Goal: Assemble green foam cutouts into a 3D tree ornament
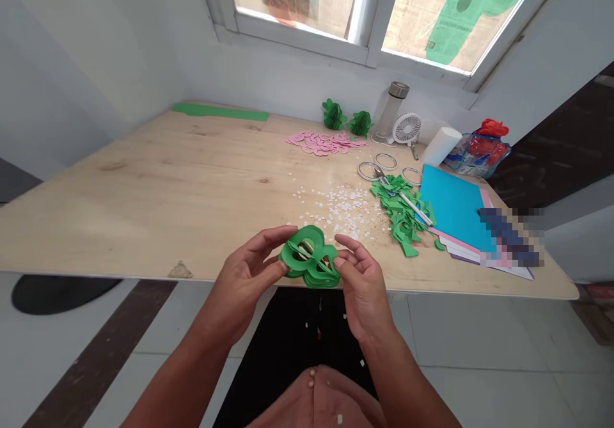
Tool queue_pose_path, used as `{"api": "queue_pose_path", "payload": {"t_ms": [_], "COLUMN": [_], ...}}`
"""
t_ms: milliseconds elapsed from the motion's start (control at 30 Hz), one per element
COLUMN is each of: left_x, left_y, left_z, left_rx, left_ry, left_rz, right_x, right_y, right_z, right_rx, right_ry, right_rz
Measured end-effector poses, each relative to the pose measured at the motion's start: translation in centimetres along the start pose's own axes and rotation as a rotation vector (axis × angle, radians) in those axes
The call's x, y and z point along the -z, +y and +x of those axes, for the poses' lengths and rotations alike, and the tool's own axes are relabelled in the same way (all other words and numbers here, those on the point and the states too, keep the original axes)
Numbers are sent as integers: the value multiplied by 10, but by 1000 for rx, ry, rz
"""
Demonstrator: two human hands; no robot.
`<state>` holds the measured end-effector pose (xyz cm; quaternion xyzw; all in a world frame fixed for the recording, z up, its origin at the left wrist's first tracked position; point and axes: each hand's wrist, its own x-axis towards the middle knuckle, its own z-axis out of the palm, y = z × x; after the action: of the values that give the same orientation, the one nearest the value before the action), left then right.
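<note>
Green paper cutout (302,265), layered and lobed, is held between the two hands at the near edge of the wooden table (144,191), roughly in front of the person's body; whether it touches the tabletop I cannot tell. The left hand (252,271) grips its left side, thumb on the near edge and fingers curved around the far side, while the right hand (363,281) grips the right side with the thumb, its index finger lifted a little apart. Just beyond the cutout, white paper bits (343,204) are scattered, and a heap of green scraps (405,223) lies between the right hand and a blue sheet (451,201) on stacked paper. A white stick (415,208) lies across that heap, with metal rings (386,161) near its far end. Along the back are pink cutouts (323,144), two green paper shapes (332,114), a clear bottle (389,113), a small white fan (407,127), a white roll (442,146) and a clear bag (484,153) with red contents; a long green strip (220,112) lies at far left. The cutout's open face tilts up toward the person, and its middle line runs from the left hand toward the right, slanting nearer the body at its right end; which axis is longest is hard to tell.
</note>
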<state>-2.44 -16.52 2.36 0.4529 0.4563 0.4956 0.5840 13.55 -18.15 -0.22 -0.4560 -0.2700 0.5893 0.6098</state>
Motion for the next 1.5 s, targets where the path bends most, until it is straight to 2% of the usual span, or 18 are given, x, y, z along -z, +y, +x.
{"api": "queue_pose_path", "payload": {"t_ms": [233,800,1100,1300,1500], "left_x": [2,-1,-2,-3,1], "left_y": [-6,-11,-12,-13,-12], "left_z": [7,11,11,9,8], "left_rx": [42,140,146,125,110], "left_ry": [2,73,96,109,29], "left_rz": [-5,-94,-137,-125,-51], "right_x": [1,-2,1,2,3], "right_y": [-1,-1,-1,-5,-4], "right_z": [-2,-4,-5,-6,-6], "right_rx": [-71,-102,28,111,190], "right_ry": [-33,-67,-102,-111,-56], "right_rz": [-4,14,-197,-478,-571]}}
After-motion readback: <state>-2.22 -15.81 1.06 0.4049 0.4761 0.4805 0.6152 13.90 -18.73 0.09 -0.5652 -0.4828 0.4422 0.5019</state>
